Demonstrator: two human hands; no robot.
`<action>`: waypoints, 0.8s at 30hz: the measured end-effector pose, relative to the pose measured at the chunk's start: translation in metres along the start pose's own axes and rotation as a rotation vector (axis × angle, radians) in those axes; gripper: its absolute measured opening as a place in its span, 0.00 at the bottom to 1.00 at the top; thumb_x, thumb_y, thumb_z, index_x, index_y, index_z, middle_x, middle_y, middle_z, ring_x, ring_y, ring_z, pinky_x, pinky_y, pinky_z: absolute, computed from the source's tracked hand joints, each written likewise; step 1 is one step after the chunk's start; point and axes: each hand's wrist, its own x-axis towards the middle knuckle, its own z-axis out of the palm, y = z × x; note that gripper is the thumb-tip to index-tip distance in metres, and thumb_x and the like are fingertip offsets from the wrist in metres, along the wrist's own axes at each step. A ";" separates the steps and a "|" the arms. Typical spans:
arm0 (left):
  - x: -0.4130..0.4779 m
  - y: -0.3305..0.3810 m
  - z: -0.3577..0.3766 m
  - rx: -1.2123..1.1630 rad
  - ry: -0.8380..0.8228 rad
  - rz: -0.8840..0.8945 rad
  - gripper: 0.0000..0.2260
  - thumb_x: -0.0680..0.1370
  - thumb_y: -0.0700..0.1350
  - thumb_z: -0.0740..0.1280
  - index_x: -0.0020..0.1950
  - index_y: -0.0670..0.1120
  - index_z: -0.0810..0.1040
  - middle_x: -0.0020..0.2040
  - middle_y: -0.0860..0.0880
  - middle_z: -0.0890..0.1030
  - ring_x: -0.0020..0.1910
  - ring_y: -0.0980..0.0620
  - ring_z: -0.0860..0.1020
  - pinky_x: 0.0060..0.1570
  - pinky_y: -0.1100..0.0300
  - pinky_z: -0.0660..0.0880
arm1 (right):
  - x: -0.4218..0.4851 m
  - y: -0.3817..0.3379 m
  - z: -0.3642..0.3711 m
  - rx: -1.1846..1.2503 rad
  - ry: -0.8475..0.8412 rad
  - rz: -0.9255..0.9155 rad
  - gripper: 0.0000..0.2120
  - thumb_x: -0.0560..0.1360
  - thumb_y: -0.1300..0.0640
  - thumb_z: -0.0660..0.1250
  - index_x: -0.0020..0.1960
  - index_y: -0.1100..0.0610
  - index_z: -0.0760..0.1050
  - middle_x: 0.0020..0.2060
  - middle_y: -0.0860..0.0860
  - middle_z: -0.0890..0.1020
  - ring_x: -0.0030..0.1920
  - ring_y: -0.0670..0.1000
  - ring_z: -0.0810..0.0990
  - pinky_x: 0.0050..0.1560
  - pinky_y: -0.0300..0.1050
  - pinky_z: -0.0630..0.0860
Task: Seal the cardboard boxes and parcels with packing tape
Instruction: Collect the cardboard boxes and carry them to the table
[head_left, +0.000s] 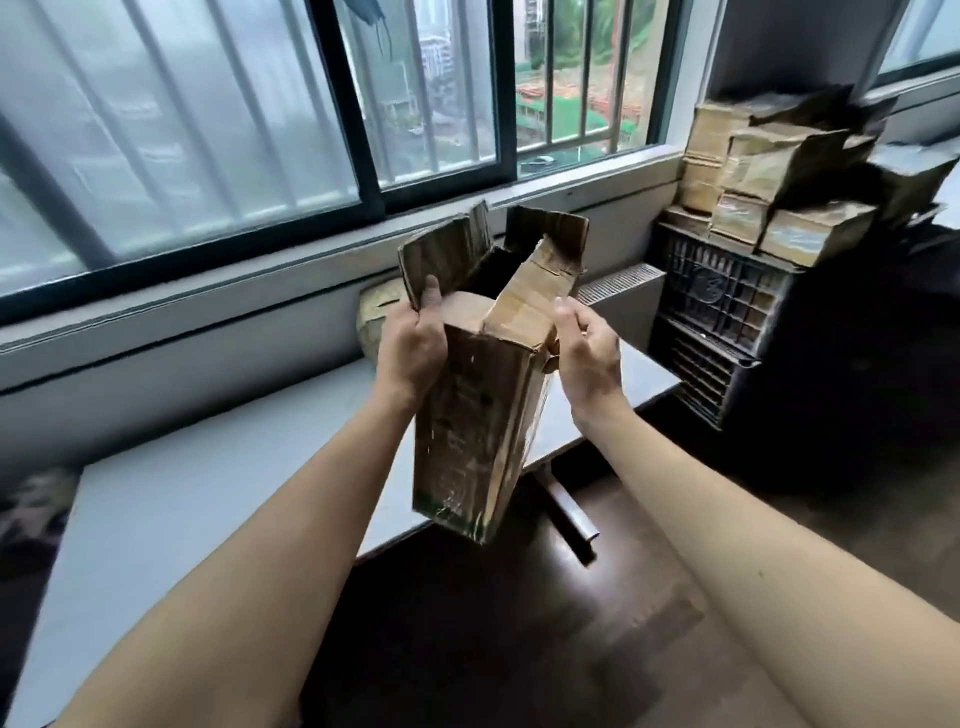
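At cardboard box (478, 415) top: left hand (410, 348) pinching left flap (441, 260); right hand (589, 358) curled beside taped flap (530, 296), grip indiscernible.

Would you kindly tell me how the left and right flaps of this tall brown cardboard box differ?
The dark brown cardboard left flap stands upright, gripped by the left hand; the right flap leans inward, half folded. The left flap looks bare, the right flap paler and seemingly taped. Both are corrugated.
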 end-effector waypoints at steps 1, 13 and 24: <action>0.012 0.004 -0.007 0.008 0.048 0.014 0.19 0.81 0.58 0.56 0.42 0.47 0.77 0.46 0.37 0.83 0.47 0.36 0.80 0.47 0.46 0.75 | 0.014 0.000 0.010 -0.003 -0.051 -0.008 0.23 0.74 0.38 0.64 0.61 0.53 0.79 0.55 0.49 0.81 0.55 0.47 0.79 0.59 0.48 0.77; 0.099 -0.023 -0.116 0.219 0.493 -0.098 0.20 0.86 0.48 0.56 0.53 0.33 0.78 0.48 0.38 0.77 0.53 0.39 0.76 0.47 0.56 0.65 | 0.081 0.023 0.145 -0.043 -0.547 -0.116 0.35 0.70 0.29 0.68 0.72 0.43 0.68 0.64 0.52 0.76 0.61 0.49 0.78 0.60 0.52 0.79; 0.187 -0.116 -0.249 0.189 0.593 -0.156 0.21 0.85 0.56 0.54 0.43 0.42 0.75 0.46 0.40 0.79 0.47 0.43 0.76 0.49 0.54 0.70 | 0.101 0.058 0.306 -0.213 -0.586 -0.111 0.28 0.77 0.42 0.69 0.72 0.53 0.70 0.61 0.52 0.76 0.58 0.49 0.77 0.62 0.50 0.77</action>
